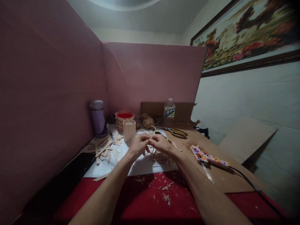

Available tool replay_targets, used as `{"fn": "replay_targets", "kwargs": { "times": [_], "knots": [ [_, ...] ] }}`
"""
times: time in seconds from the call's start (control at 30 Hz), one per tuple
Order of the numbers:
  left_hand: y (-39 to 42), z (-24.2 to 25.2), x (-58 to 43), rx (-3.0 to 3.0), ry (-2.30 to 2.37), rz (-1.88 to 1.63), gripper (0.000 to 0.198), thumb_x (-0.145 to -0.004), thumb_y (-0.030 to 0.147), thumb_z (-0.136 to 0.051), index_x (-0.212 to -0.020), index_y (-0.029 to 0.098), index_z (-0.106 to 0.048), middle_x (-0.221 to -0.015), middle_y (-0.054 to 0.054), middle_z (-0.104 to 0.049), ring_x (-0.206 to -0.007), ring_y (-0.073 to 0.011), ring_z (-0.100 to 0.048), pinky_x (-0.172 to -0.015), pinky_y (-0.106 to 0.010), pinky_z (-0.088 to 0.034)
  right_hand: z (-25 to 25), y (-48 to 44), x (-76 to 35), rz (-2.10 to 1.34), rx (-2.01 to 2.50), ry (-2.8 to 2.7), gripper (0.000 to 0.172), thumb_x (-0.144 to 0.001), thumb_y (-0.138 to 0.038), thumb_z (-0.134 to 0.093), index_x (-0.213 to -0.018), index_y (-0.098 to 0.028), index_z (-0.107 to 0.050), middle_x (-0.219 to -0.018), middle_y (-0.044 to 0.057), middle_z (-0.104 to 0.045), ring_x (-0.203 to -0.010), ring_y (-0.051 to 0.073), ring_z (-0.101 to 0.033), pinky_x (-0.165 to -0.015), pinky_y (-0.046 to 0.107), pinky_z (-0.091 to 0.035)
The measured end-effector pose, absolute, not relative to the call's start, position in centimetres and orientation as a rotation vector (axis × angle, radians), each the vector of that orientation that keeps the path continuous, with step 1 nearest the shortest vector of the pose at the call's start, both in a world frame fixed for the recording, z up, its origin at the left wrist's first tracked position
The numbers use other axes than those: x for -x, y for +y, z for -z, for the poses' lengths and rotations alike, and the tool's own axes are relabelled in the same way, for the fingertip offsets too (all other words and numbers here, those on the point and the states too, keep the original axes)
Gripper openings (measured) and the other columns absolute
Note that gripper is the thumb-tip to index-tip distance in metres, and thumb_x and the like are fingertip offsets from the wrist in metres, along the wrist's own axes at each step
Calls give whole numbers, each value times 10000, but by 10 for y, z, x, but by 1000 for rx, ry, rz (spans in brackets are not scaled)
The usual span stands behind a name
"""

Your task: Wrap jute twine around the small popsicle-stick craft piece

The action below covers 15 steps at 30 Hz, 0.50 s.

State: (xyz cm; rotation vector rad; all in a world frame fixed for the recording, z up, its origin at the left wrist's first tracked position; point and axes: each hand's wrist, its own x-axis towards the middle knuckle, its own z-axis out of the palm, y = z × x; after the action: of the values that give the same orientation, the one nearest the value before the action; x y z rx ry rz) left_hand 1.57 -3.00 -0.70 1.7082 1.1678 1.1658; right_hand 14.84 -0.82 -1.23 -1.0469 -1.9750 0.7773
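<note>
My left hand [139,145] and my right hand [161,144] meet over the white sheet [100,170], thumbs and fingertips pinched together. Whatever lies between the fingertips is too small and too hidden to make out. Just behind my left hand stands a small cup-like holder [129,131] made of upright wooden sticks. Under and beyond my right hand lie thin wood slivers [161,155]. A ball of twine [147,121] rests past my fingertips, with a loose strand reaching toward them.
Loose wooden craft sticks [103,148] spread at left near a purple bottle [98,118]. A round red-lined container [125,116], gold-handled scissors [179,132] and a clear labelled bottle [169,112] stand or lie behind. A flower-patterned glue gun [208,157] with its cord lies right. Shavings [166,197] litter the red cloth.
</note>
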Motion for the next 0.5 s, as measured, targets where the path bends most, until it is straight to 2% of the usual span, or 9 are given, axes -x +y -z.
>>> {"fn": "replay_targets", "kwargs": {
  "times": [0.17,0.3,0.5],
  "knots": [
    [-19,19,-11,-1735,1125,-1133,208,-658,275,-567,-666,78,-635,-442,-1,-510,-349,-75,-462,-312,-175,-354,12,-11,-147,-659,1087,-2057,145,-683,-177,-404,-542,-153,-430,-546,-25,-402,-510,79,-345,-473,202,-251],
    [-13,25,-8,-1833,1247,-1126,219,-663,308,-565,-651,103,-640,-437,3,-516,-323,-68,-446,-291,-162,-311,13,-9,-148,-526,1170,-2106,156,-697,-155,-413,-549,-150,-463,-549,-11,-450,-526,92,-373,-493,211,-256],
    [-20,16,-9,-1807,1295,-1092,183,-666,245,-524,-608,104,-625,-419,21,-485,-303,-44,-390,-305,-159,-252,12,-8,-154,-439,1220,-2153,192,-718,-162,-411,-566,-153,-528,-565,14,-544,-534,103,-434,-509,212,-269]
  ]
}}
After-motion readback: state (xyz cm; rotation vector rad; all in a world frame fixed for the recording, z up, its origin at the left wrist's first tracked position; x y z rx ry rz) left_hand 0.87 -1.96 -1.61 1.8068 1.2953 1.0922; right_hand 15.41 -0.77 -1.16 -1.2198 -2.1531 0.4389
